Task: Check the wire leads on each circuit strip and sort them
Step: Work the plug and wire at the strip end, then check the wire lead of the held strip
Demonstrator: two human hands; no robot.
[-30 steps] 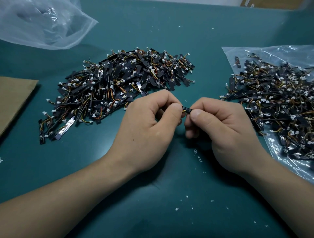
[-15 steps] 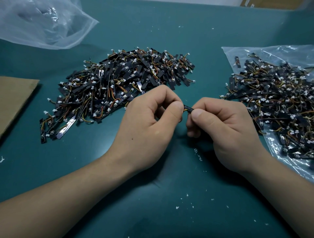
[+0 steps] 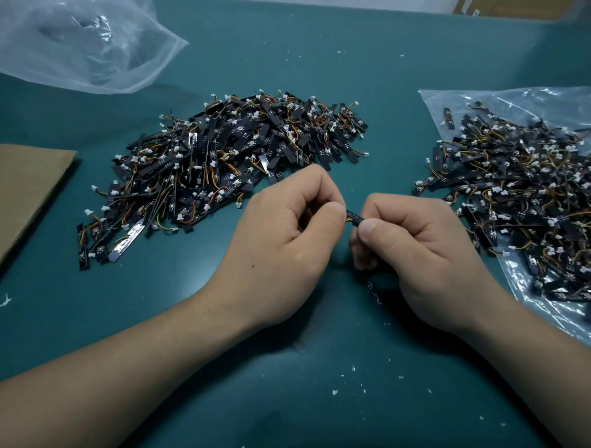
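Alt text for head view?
The left hand and right hand pinch one black circuit strip between them over a teal table. A loose pile of strips lies beyond the left hand; a second pile sits on a clear plastic bag at right.

I see teal table mat (image 3: 287, 48), dotted with white flecks | pale wall strip (image 3: 319, 3) along far edge | brown cardboard sheet (image 3: 28, 185) at left | light even, shadows soft

Both hands — left hand (image 3: 281, 236), right hand (image 3: 415, 249) — pinch one circuit strip (image 3: 355, 218).
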